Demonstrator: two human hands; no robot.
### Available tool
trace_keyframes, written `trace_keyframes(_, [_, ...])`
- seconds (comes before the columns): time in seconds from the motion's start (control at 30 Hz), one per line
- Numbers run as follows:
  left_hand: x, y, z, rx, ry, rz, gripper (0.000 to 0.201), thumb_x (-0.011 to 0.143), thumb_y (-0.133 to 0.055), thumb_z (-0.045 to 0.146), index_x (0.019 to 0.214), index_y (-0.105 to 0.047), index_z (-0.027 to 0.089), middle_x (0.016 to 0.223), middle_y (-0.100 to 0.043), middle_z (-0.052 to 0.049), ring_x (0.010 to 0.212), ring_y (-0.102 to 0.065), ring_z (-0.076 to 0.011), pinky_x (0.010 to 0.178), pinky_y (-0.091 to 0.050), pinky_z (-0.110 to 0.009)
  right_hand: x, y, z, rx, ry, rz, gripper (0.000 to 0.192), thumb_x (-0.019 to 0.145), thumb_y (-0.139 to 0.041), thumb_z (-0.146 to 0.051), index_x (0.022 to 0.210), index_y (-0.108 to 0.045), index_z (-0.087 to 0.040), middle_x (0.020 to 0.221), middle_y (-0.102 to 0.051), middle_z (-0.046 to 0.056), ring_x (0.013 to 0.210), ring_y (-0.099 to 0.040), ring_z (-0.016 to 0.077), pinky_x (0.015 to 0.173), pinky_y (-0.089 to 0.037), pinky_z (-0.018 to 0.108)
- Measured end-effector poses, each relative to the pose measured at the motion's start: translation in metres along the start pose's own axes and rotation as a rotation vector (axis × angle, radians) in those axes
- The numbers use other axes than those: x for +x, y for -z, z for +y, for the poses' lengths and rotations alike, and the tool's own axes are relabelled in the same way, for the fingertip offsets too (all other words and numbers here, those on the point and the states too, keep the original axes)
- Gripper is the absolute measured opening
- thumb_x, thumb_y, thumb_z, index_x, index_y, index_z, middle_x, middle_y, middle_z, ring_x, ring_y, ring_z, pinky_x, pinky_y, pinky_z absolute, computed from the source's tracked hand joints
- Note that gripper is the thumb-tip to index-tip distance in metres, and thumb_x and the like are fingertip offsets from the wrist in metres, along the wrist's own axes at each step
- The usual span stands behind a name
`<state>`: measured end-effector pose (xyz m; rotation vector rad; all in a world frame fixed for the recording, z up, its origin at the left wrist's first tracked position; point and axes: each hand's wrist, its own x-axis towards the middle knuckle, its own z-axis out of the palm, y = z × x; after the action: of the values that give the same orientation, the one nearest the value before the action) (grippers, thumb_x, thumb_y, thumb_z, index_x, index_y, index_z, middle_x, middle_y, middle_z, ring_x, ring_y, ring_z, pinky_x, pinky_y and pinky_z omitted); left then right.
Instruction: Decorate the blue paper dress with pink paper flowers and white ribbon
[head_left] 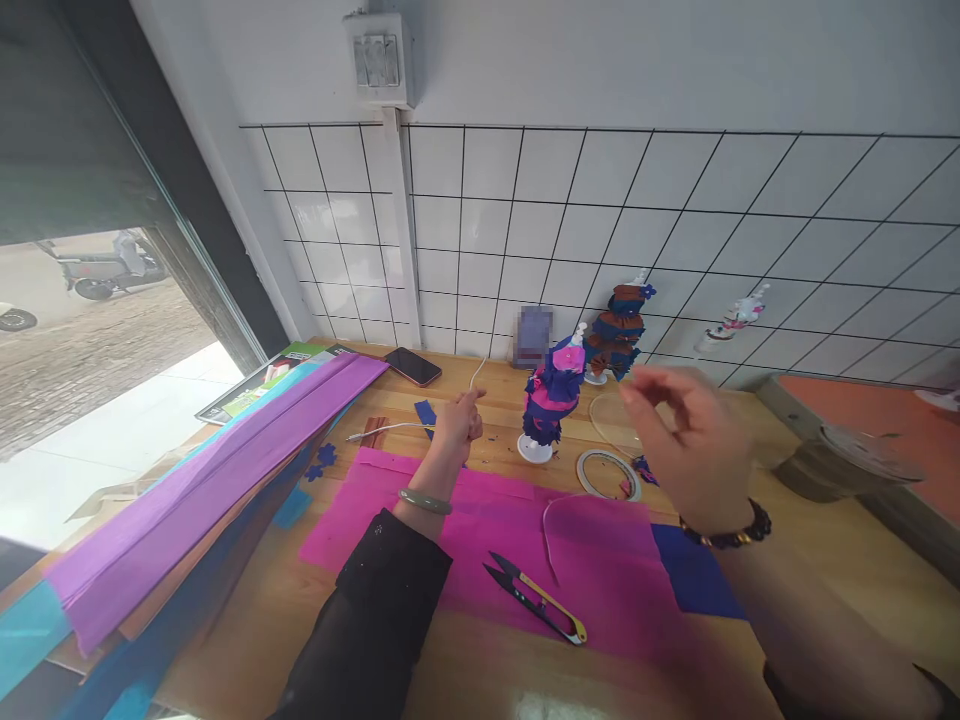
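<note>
Our black sleeve (367, 620) is closest to us, and way past it is a big wall with white tiles (480, 240). Next comes our wood table (480, 665). Long purple paper (225, 485) lies on the left, and a wide pink sheet (495, 510) lies flat before us. We see our right hand (690, 440) held up on the right; its thumb and fingers curl toward each other, but it is blurry, so we cannot tell if it holds anything. Between our hands, a frilly pink and blue figure (555, 390) stands on a white base. Yellow and black snips (536, 598) lie on the pink sheet, and a white ring (582, 472) is just beside the figure. Our left hand (456, 420) is mostly closed around a thin white cord (405, 425), which pokes out on both sides.
</note>
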<state>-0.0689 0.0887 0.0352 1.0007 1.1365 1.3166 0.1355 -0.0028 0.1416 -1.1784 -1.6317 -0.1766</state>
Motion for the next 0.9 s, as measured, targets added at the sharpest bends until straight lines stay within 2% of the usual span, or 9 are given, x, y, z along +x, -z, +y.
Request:
trace_keyframes(0.1, [-0.003,0.006,-0.007,0.467,-0.037,-0.095,0.019,0.074,-0.055,0.035,0.071,-0.057,0.017,0.042,-0.037,0.006,0.039,-0.035,-0.008,0.044,-0.026,-0.021,-0.042,0.002,0.013,-0.007,-0.061,-0.285,0.014,0.081,-0.053,-0.033,0.089,-0.061,-0.024,0.081,-0.065,0.004,0.073,-0.061,0.0198,0.066,-0.05,0.034])
trace_keyframes(0.17, [-0.009,0.012,-0.012,0.595,-0.045,-0.127,0.009,0.066,-0.061,0.024,0.061,-0.057,0.017,0.048,-0.047,0.002,0.049,-0.045,-0.0117,0.051,-0.031,-0.023,-0.071,0.0,0.024,0.053,-0.149,-0.457,0.017,0.083,-0.049,-0.034,0.09,-0.06,-0.024,0.082,-0.067,0.004,0.072,-0.062,0.0196,0.061,-0.05,0.031])
trace_keyframes(0.23, [-0.017,0.017,-0.016,0.732,-0.056,-0.154,0.007,0.062,-0.06,0.016,0.057,-0.057,0.018,0.054,-0.053,-0.001,0.061,-0.052,-0.0161,0.059,-0.035,-0.025,-0.095,-0.003,0.035,0.083,-0.228,-0.614,0.02,0.085,-0.045,-0.035,0.093,-0.06,-0.024,0.084,-0.069,0.004,0.073,-0.063,0.0195,0.063,-0.05,0.032])
trace_keyframes(0.33, [-0.029,0.025,-0.018,0.9,-0.067,-0.207,0.007,0.064,-0.056,0.012,0.059,-0.056,0.017,0.065,-0.059,-0.005,0.073,-0.056,-0.0214,0.069,-0.037,-0.03,-0.115,-0.008,0.044,0.134,-0.283,-0.728,0.026,0.088,-0.038,-0.036,0.095,-0.06,-0.024,0.093,-0.069,0.005,0.082,-0.064,0.0206,0.072,-0.05,0.034])
trace_keyframes(0.47, [-0.042,0.029,-0.015,1.038,-0.078,-0.273,0.013,0.07,-0.049,0.012,0.074,-0.059,0.017,0.083,-0.063,-0.01,0.083,-0.057,-0.0247,0.074,-0.038,-0.033,-0.115,-0.021,0.042,0.126,-0.286,-0.794,0.026,0.089,-0.037,-0.033,0.093,-0.061,-0.024,0.095,-0.068,0.004,0.086,-0.063,0.02,0.076,-0.049,0.034])
trace_keyframes(0.6, [-0.053,0.029,-0.013,1.157,-0.122,-0.326,0.018,0.074,-0.047,0.016,0.088,-0.059,0.018,0.092,-0.064,-0.012,0.09,-0.058,-0.0259,0.077,-0.039,-0.034,-0.1,-0.047,0.033,0.069,-0.17,-0.818,0.023,0.088,-0.04,-0.025,0.092,-0.062,-0.022,0.094,-0.067,0.005,0.089,-0.06,0.0188,0.079,-0.045,0.032])
trace_keyframes(0.77, [-0.067,0.027,-0.011,1.211,-0.167,-0.332,0.013,0.077,-0.048,0.021,0.08,-0.06,0.019,0.084,-0.065,-0.01,0.085,-0.06,-0.024,0.076,-0.04,-0.032,-0.087,-0.085,0.028,-0.092,-0.05,-0.899,0.022,0.088,-0.042,-0.02,0.091,-0.064,-0.018,0.093,-0.065,0.007,0.091,-0.057,0.0185,0.081,-0.041,0.029])
trace_keyframes(0.9, [-0.072,0.028,-0.013,1.221,-0.18,-0.341,0.012,0.077,-0.048,0.021,0.077,-0.06,0.02,0.081,-0.065,-0.009,0.082,-0.06,-0.0238,0.073,-0.04,-0.031,-0.082,-0.104,0.027,-0.152,-0.011,-0.963,0.024,0.089,-0.04,-0.021,0.089,-0.064,-0.017,0.089,-0.064,0.008,0.089,-0.057,0.0175,0.078,-0.04,0.027])
